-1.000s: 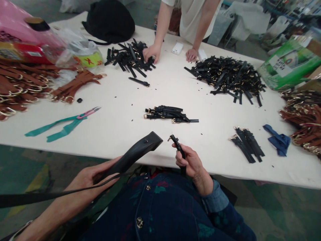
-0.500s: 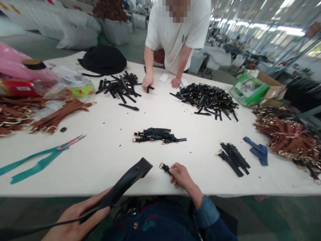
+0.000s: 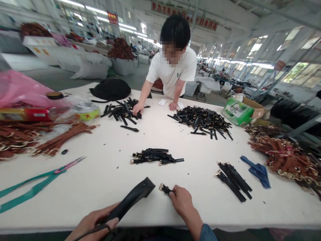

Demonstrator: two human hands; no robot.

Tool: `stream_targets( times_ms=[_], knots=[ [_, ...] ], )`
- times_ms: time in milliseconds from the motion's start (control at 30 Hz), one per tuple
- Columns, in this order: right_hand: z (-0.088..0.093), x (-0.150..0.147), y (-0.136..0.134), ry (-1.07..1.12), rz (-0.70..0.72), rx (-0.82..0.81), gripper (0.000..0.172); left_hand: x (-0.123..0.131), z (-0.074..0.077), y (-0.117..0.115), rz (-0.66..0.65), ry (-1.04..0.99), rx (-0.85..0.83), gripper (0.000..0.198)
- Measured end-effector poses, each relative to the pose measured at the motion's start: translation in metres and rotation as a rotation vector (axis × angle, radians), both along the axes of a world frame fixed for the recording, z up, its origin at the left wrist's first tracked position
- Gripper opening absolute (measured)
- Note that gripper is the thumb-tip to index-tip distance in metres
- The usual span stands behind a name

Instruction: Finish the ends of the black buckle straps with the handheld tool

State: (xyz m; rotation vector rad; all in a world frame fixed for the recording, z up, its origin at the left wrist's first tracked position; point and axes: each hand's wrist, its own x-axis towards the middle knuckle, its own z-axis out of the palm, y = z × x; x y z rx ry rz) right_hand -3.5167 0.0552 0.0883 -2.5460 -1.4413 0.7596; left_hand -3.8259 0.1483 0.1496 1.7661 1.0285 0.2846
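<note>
My left hand [image 3: 99,221] grips a black corded hand tool [image 3: 132,199] with a long body and a wide, flat end; its exact kind I cannot make out. The wide end points up and right, just above the table. Its cord [image 3: 91,231] runs back over the hand. In my right hand [image 3: 183,201], a short black buckle strap [image 3: 165,189] is pinched, its gold buckle facing left toward the tool. The tool and the strap are apart. Beyond them lies a small pile of black buckle straps [image 3: 154,156], and more straps [image 3: 234,179] lie to the right.
Across the white table [image 3: 100,184], a co-worker [image 3: 173,73] reaches into a black strap heap [image 3: 122,112]. A larger heap [image 3: 200,120] lies to the right. Scissors [image 3: 60,170] with teal-wrapped handles, brown straps [image 3: 67,135], a blue cloth [image 3: 257,170] and a green box [image 3: 239,110] surround my workspace.
The view has tilted up, so the table sits lower in it. The co-worker's hand has moved left into the strap heap. My hands still hold the tool and the strap.
</note>
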Motion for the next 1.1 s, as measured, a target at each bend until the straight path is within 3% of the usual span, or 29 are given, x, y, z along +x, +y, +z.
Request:
stream_targets(
  times_ms=[233, 400, 633, 833, 1000, 1100],
  knots=[
    [-0.024, 0.006, -0.008, 0.101, 0.002, 0.111, 0.016, 0.017, 0.009, -0.009, 0.031, -0.007, 0.008, 0.052],
    [-0.031, 0.008, -0.01, 0.056, -0.001, 0.151, 0.012, 0.021, 0.017, -0.016, 0.034, 0.025, 0.021, 0.051],
    [-0.046, 0.014, -0.018, 0.122, 0.082, 0.37, 0.019, 0.023, 0.004, -0.025, 0.148, 0.123, 0.068, 0.053],
    [-0.061, 0.02, -0.018, 0.15, 0.143, 0.519, 0.022, 0.037, 0.012, -0.029, -0.016, 0.022, 0.001, 0.056],
    [-0.063, 0.026, -0.021, 0.138, 0.14, 0.589, 0.023, 0.045, 0.02, -0.035, -0.014, -0.009, -0.078, 0.052],
    [-0.066, 0.048, -0.027, 0.156, 0.127, 0.645, 0.026, 0.043, 0.018, -0.034, -0.033, -0.024, -0.142, 0.052]
  ],
)
